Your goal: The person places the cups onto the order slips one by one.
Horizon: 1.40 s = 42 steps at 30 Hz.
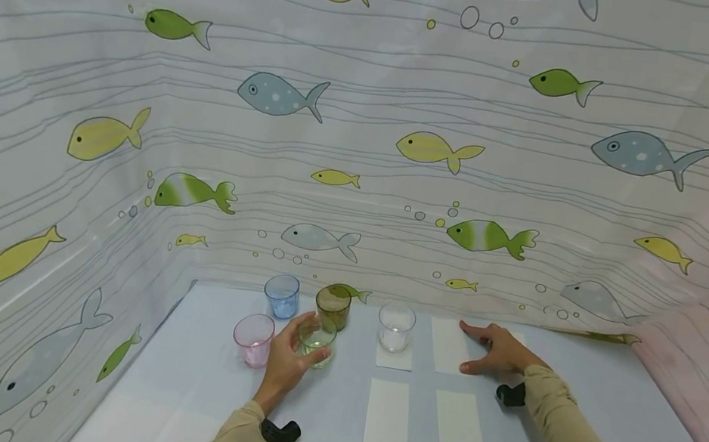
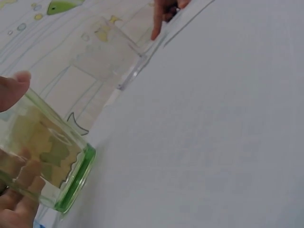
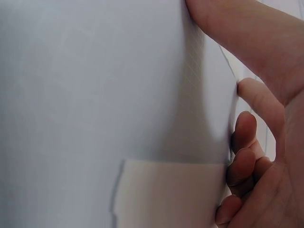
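My left hand point(image 1: 286, 365) grips a green-tinted clear glass point(image 1: 319, 339) round its side, thumb opposite the fingers. In the left wrist view the thick green base of this tumbler point(image 2: 77, 180) sits close over the white tabletop. To its left is a pink glass point(image 1: 252, 343); behind it are a blue glass point(image 1: 281, 299) and an amber glass point(image 1: 332, 311). My right hand point(image 1: 501, 352) rests at a white paper slip point(image 1: 448, 347), index finger and thumb stretched out toward its right edge. The right wrist view shows the other fingers loosely bent, holding nothing.
A colourless glass point(image 1: 396, 325) stands on another white slip point(image 1: 394, 361) between the hands. Two more slips point(image 1: 388, 426) lie nearer me, side by side. A fish-patterned curtain point(image 1: 367, 139) closes the back and both sides of the table point(image 1: 164, 391).
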Motion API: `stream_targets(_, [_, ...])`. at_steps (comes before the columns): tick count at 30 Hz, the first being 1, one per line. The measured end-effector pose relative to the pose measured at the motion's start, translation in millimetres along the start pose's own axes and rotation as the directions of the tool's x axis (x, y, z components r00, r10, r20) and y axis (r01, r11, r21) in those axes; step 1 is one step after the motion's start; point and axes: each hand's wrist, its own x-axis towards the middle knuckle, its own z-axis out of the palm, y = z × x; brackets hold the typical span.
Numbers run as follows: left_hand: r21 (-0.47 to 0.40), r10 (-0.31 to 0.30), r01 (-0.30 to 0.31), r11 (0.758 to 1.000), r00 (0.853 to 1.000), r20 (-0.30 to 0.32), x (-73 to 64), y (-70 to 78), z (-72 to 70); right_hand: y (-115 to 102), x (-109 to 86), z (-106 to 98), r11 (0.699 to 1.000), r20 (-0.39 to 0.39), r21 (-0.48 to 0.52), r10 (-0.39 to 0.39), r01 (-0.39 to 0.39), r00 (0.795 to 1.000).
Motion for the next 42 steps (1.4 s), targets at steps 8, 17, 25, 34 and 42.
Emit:
stream_targets(8, [-0.015,-0.028,0.028,0.999,0.999,0.018,-1.3,-1.5,-0.1,1.2,0.1,-0.3,1.000,-0.004,-0.001,-0.023,0.023,1.000])
stream_targets(17, [-0.026,-0.027,0.028,0.999,0.998,0.049,-2.3,-3.1,-1.6,2.6,1.6,1.8,1.000,-0.009,-0.005,-0.011,0.011,1.000])
stream_targets(25, [-0.019,-0.048,0.049,0.999,0.996,0.072,-2.4,-4.3,-1.0,4.4,2.9,2.8,1.000,-0.014,-0.019,-0.011,0.011,1.000])
stream_targets(34, [-0.041,-0.121,0.125,0.991,0.989,0.082,-1.7,-6.5,-0.3,3.4,3.8,1.5,1.000,-0.008,-0.016,-0.002,0.001,1.000])
stream_targets(42, [-0.033,-0.157,0.159,0.987,0.987,0.042,-4.1,-3.4,2.8,5.8,3.9,2.0,1.000,-0.003,-0.016,0.007,-0.007,1.000])
